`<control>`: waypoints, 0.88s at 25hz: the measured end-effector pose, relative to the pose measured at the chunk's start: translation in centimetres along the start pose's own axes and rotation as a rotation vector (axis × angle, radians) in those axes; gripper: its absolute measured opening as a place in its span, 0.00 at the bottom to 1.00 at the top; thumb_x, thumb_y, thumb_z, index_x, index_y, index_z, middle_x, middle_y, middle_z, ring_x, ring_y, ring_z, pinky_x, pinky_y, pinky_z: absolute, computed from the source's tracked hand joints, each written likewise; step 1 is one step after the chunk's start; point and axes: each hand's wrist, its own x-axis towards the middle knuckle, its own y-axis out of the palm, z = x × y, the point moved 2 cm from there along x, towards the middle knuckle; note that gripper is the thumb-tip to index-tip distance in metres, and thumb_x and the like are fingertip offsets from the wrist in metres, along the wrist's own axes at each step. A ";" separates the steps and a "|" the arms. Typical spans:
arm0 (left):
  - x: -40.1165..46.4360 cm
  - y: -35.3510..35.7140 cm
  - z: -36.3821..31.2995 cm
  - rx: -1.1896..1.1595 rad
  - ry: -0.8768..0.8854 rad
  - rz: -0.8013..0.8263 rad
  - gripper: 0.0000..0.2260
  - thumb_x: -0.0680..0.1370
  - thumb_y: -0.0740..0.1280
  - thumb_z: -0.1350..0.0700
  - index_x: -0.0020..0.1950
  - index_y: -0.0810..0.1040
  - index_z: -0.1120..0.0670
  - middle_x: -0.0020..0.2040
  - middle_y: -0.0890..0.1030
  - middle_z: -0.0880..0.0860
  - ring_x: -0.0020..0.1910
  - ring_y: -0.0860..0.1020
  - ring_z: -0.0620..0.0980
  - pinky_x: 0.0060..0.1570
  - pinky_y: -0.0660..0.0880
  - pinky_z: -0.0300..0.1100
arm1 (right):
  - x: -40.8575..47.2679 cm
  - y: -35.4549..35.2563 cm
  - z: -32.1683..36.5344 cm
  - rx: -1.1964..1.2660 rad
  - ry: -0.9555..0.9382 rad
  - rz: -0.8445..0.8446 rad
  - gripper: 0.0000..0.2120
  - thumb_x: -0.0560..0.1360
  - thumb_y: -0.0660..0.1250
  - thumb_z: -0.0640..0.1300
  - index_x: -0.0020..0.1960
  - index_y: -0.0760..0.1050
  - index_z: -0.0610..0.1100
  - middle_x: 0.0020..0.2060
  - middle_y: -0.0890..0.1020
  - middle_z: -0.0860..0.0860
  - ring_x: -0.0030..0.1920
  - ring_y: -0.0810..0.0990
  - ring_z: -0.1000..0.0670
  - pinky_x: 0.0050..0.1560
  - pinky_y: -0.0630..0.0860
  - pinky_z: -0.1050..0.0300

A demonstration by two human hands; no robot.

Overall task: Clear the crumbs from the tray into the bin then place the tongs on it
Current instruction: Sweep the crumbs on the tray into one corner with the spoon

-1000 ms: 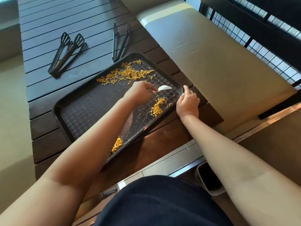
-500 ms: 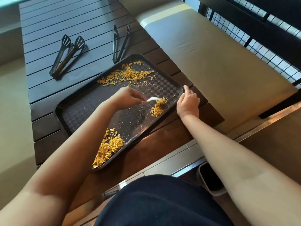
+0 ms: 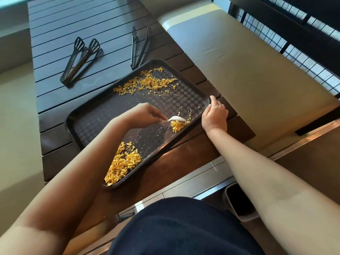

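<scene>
A dark checkered tray lies on the slatted table, its near corner past the table edge. Yellow crumbs are scattered at its far side. A big heap sits in the near corner and a small pile lies by the right rim. My left hand pinches a white plastic spoon just behind that small pile. My right hand grips the tray's right rim. Two black tongs lie beyond the tray: one at the left, one touching the far rim. The bin stands on the floor under my right forearm.
A beige cushioned bench runs along the table's right side, with a black metal grid behind it. Another beige seat lies at the left. My dark clothing fills the bottom of the view.
My left hand swept the spoon back from the tray's right rim, then out to it again. The heap in the near corner came into full view. My right hand stayed on the rim.
</scene>
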 end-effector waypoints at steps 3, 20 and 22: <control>1.0 0.0 -0.6 -0.115 -0.066 -0.233 0.10 0.78 0.63 0.56 0.55 0.80 0.45 0.48 0.79 0.44 0.34 0.73 0.36 0.33 0.67 0.26 | -0.1 -0.1 0.1 0.002 -0.004 0.005 0.20 0.78 0.52 0.38 0.69 0.65 0.40 0.61 0.76 0.41 0.60 0.72 0.41 0.61 0.65 0.46; 1.5 2.5 -3.9 -0.186 -0.090 -0.179 0.11 0.78 0.63 0.56 0.58 0.80 0.51 0.45 0.78 0.46 0.22 0.69 0.39 0.19 0.63 0.27 | -0.1 -0.2 0.1 0.009 -0.003 0.008 0.20 0.78 0.52 0.38 0.69 0.65 0.40 0.62 0.76 0.40 0.61 0.72 0.40 0.60 0.64 0.47; 1.0 2.5 -3.9 -0.103 -0.060 -0.091 0.10 0.78 0.63 0.55 0.57 0.80 0.49 0.45 0.78 0.44 0.29 0.72 0.41 0.25 0.66 0.27 | -0.1 -0.2 0.1 0.001 -0.004 0.009 0.20 0.78 0.52 0.39 0.69 0.65 0.40 0.62 0.75 0.41 0.61 0.72 0.41 0.61 0.64 0.47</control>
